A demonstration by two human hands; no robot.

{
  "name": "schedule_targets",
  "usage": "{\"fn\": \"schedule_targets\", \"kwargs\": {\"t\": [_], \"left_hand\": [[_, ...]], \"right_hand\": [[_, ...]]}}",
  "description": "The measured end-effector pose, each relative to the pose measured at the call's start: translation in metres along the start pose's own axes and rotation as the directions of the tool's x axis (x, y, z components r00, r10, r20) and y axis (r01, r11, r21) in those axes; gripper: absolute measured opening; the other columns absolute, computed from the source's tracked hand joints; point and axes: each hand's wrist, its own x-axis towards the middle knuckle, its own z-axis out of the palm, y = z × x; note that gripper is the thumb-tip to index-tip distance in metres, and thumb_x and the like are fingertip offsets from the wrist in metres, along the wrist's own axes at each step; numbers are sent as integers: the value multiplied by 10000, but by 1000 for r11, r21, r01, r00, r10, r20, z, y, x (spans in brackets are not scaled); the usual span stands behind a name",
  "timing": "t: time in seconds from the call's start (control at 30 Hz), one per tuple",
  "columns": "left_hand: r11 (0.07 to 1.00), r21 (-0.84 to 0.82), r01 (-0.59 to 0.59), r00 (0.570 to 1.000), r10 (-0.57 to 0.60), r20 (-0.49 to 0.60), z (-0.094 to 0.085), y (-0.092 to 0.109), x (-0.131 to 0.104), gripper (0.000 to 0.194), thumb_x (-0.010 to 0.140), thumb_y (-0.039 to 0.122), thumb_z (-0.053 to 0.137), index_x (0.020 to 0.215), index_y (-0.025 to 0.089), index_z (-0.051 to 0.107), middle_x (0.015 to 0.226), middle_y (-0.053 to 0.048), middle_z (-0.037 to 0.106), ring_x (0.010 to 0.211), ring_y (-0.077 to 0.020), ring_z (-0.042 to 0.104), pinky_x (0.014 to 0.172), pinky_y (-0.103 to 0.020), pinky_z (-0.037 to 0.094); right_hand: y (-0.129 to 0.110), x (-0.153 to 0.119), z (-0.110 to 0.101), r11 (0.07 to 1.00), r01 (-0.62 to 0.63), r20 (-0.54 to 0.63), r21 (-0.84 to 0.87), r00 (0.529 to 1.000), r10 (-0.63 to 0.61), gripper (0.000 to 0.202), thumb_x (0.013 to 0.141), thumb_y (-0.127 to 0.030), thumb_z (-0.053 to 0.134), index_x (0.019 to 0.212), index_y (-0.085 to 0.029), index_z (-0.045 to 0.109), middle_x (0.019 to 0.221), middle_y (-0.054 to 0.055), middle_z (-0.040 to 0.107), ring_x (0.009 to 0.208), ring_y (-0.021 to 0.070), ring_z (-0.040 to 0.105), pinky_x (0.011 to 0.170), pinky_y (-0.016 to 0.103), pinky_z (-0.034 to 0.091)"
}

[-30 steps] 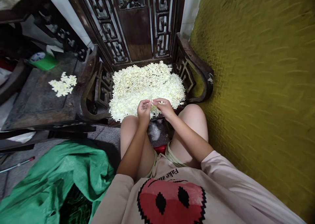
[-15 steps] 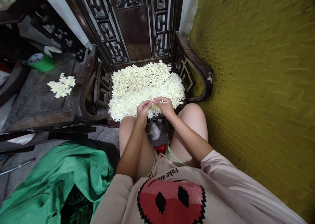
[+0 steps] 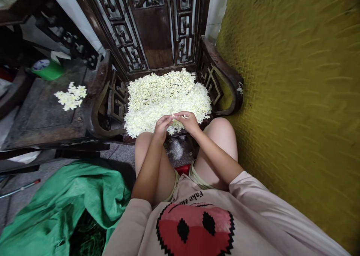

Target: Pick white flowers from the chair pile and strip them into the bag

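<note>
A thick bed of small white flowers [image 3: 168, 85] covers the seat of a dark carved wooden chair [image 3: 159, 38]. Over its near edge, above my knees, both hands meet with fingertips almost touching. My left hand [image 3: 163, 125] is closed in a pinch at a tiny white flower [image 3: 173, 116] between the two hands. My right hand [image 3: 189, 122] pinches at the same spot from the other side, and more white flower bits show among its curled fingers. How the fingertips share the flower is too small to make out.
On a wooden side table [image 3: 42, 124] at left lie a small cluster of white flowers [image 3: 71, 97] and a green roll of tape [image 3: 47, 69]. A green sack [image 3: 84, 181] with dark green contents lies on the floor at lower left. A yellow textured panel [image 3: 289, 98] stands close on the right.
My left hand has shifted slightly to the left, and the fingertips of the two hands are a little further apart. The flower bed looks the same.
</note>
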Motion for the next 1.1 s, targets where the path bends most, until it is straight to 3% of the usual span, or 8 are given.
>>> {"fn": "schedule_targets", "kwargs": {"t": [0.23,0.6,0.67,0.8,0.87,1.1], "left_hand": [[960,159,-230,973,232,6,1,2,0,287,586,411,776,691,175,650,615,10,572,632,-119,536,652,-262,430],[910,263,-320,947,318,52,1,2,-1,293,613,457,740,661,179,659,629,-7,579,647,-138,530,660,-278,426],[861,332,-384,920,385,67,-1,1,-2,259,656,433,714,671,183,648,659,-13,580,661,-140,523,672,-279,416],[676,515,-526,823,558,109,-1,1,-7,159,723,347,662,682,203,609,693,-14,562,699,-156,497,708,-290,399],[634,546,-548,802,583,127,0,0,-8,145,739,325,640,681,207,579,691,-13,543,703,-161,487,708,-293,391],[740,456,-496,852,516,88,3,-1,-9,209,765,357,612,675,206,500,673,1,486,661,-145,451,655,-273,356]], "right_hand": [[2,1,-1,999,-6,-26,-51,1000,5,315,638,-492,720,716,-187,727,807,49,724,838,207,652,811,331,473],[1,1,-6,996,-5,-18,-85,1000,3,294,644,-453,715,729,-172,722,815,53,717,827,202,641,801,326,464],[2,1,-6,995,-6,-8,-95,1000,5,286,648,-445,713,730,-171,722,809,51,715,824,199,639,796,323,463],[2,2,-6,992,-24,19,-122,999,27,280,646,-437,716,727,-170,725,787,49,714,814,198,638,780,316,464],[2,2,-4,992,-39,31,-119,999,43,294,638,-449,721,731,-170,728,795,53,718,821,200,640,783,318,465],[2,-2,3,997,-81,121,2,989,80,353,625,-500,722,783,-185,743,858,55,733,896,215,652,829,324,470]]}}
